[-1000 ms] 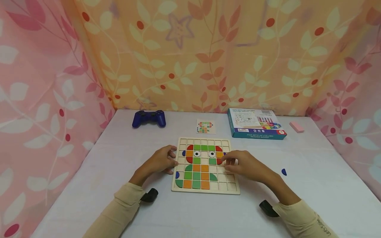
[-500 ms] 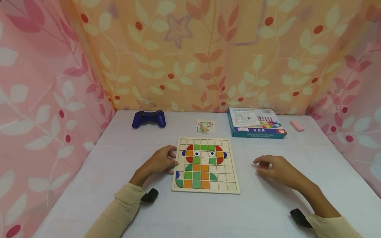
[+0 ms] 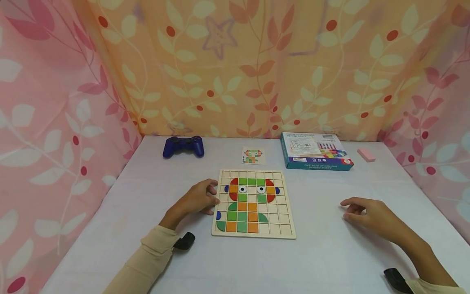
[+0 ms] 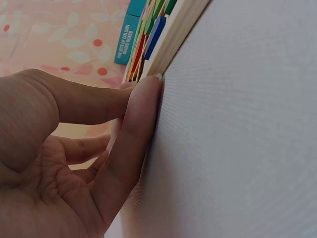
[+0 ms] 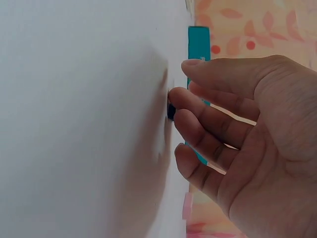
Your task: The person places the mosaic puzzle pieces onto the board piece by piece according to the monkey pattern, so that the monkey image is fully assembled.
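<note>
My left hand (image 3: 199, 197) rests its fingertips against the left edge of the wooden grid board (image 3: 279, 210). In the left wrist view my left fingers (image 4: 141, 109) touch the board's side. On the board, red, orange, green and blue pieces with two eye tiles form a figure. To the right, my right hand (image 3: 371, 214) hovers low over the table with loosely bent fingers and the thumb apart. The right wrist view shows a small dark blue piece (image 5: 171, 111) just beyond those fingertips, partly covered; the hand hides it in the head view.
Behind the board lies a picture card (image 3: 253, 156). A blue game controller (image 3: 183, 147) stands at the back left. A teal and white box (image 3: 315, 151) and a pink block (image 3: 366, 155) are at the back right. Patterned curtains surround the white table.
My right hand has moved right, away from the board, to above the loose blue piece. The blue piece it was touching at the board's right side is now uncovered. The left hand stays put.
</note>
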The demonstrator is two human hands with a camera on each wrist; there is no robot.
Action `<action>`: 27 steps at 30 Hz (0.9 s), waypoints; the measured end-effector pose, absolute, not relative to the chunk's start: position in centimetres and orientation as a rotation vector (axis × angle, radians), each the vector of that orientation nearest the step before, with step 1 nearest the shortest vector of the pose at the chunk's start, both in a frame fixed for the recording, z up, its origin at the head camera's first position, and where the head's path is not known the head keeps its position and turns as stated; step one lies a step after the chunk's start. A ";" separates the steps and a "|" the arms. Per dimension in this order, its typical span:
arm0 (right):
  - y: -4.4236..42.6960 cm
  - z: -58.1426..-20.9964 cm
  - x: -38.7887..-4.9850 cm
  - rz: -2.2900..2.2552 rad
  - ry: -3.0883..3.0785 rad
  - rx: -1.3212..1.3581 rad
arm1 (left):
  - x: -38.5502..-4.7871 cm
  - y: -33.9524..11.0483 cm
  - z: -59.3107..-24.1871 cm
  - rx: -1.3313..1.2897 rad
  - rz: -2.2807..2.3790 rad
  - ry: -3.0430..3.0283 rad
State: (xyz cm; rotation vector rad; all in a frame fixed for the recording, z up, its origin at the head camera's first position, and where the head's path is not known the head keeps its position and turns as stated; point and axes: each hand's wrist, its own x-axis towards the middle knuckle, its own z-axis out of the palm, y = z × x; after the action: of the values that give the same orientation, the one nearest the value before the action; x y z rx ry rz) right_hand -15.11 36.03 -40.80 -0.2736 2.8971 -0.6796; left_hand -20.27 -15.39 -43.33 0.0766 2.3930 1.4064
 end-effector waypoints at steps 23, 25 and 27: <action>38.2 -41.0 -17.1 -0.623 2.939 -0.205 | -20.3 -15.3 -43.3 0.068 1.409 2.384; 38.1 -41.1 -17.2 -0.642 2.926 -0.206 | -20.3 -15.3 -43.3 0.069 1.419 2.376; 38.0 -41.1 -17.4 -0.650 2.915 -0.203 | -20.3 -15.3 -43.3 0.064 1.425 2.369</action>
State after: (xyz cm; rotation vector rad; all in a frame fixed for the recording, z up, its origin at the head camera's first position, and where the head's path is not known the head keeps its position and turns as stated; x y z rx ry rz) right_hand -17.36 38.01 -41.13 -0.2031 2.9146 -0.6501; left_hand -20.30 -15.35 -43.34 0.0643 2.3685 1.4253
